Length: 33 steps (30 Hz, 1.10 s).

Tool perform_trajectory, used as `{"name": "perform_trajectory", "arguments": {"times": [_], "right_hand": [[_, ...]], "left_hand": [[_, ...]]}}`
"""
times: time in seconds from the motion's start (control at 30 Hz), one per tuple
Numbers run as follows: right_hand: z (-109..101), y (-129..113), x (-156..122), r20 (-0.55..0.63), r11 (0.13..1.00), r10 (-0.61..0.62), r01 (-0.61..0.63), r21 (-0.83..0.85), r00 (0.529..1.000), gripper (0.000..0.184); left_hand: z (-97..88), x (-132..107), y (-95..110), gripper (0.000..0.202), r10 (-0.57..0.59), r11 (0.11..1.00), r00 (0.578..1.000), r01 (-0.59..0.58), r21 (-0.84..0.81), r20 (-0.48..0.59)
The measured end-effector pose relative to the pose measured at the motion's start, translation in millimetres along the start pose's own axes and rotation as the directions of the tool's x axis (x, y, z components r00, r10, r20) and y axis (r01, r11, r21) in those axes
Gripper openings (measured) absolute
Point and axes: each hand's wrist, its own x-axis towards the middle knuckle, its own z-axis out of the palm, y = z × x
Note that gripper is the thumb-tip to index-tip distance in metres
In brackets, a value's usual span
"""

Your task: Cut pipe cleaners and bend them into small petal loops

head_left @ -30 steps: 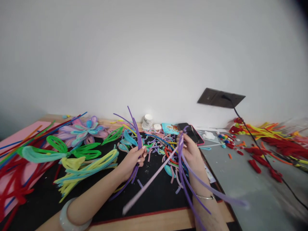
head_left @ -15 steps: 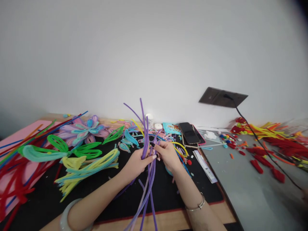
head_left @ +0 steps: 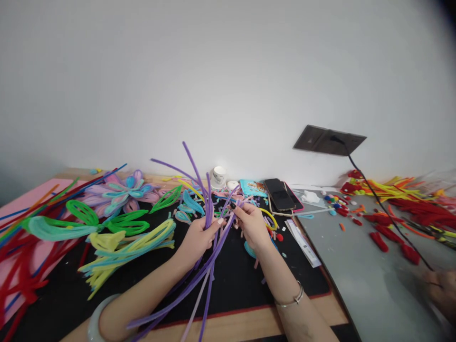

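Observation:
Long purple pipe cleaners (head_left: 206, 267) run between my two hands over the black mat (head_left: 245, 294), fanning up above the fingers and down toward the front edge. My left hand (head_left: 201, 237) is closed around part of the bunch. To its right, my right hand (head_left: 249, 223) pinches other purple strands between thumb and forefinger. One paler lilac strand (head_left: 194, 313) hangs below with them. Left of my hands lie a bundle of yellow and blue pipe cleaners (head_left: 137, 251) and green looped leaf shapes (head_left: 83, 213).
A pink and blue pipe-cleaner flower (head_left: 124, 192) and red stems (head_left: 26, 266) lie at left. Behind stand a white cup (head_left: 218, 175) and a black phone (head_left: 280, 194). A grey table (head_left: 342, 266) at right bears red pieces; another person's hand (head_left: 441, 287) is at its edge.
My hands have drawn slightly apart, and the strands between them have split and swung left, top and bottom. Another person's hand has come further into view at right.

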Motion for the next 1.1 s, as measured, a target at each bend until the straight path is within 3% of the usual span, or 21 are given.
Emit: {"name": "perform_trajectory", "arguments": {"times": [0.17, 0.37, 0.73, 1.1], "right_hand": [[-3.5, 1.4, 3.0, -0.037, 0.999, -0.019, 0.021, 0.048, 0.999, 0.022], [-9.0, 2.7, 6.1, -0.064, 0.997, -0.04, 0.044, 0.059, 0.997, 0.022], [-13.4, -0.9, 8.1, -0.101, 0.994, -0.043, 0.053, 0.094, 0.994, 0.022], [-18.1, 2.8, 9.8, -0.06, 0.997, -0.08, 0.081, 0.011, 0.995, 0.025]], "left_hand": [[-1.2, 0.4, -1.9, 0.038, -0.017, 0.996, 0.999, 0.012, 0.085, 0.049], [-1.0, -0.6, 0.0, 0.04, 0.077, 0.958, 0.993, -0.098, 0.269, 0.088], [-0.8, -0.1, -3.3, 0.04, -0.046, 0.942, 0.982, -0.018, 0.334, 0.183], [3.8, -10.4, 3.8, 0.038, -0.148, 0.953, 0.933, 0.046, 0.3, 0.329]]}}
